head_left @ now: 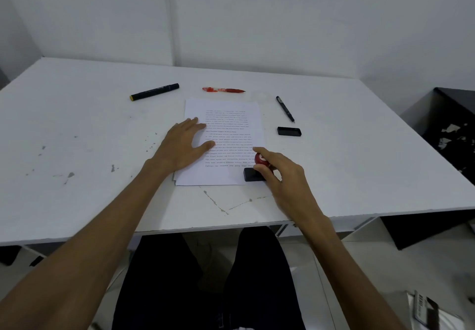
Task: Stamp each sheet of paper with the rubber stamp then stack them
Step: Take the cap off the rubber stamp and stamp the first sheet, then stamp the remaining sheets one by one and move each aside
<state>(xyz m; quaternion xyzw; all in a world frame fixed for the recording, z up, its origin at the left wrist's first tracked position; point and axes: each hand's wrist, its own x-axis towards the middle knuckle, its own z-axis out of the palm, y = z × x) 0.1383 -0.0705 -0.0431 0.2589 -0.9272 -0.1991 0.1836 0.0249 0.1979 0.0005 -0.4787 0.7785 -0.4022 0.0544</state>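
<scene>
Dark trousers (205,278) below table (77,124); pens (223,90) beyond paper (231,129)

Red-knobbed black rubber stamp (254,174) stands on printed paper stack's (226,134) near-right corner.

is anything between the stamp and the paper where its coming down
Nothing visible. The right hand holds the rubber stamp at the near right corner of the top sheet; the left hand rests flat on the sheet's left side, apart from the stamp.
</scene>
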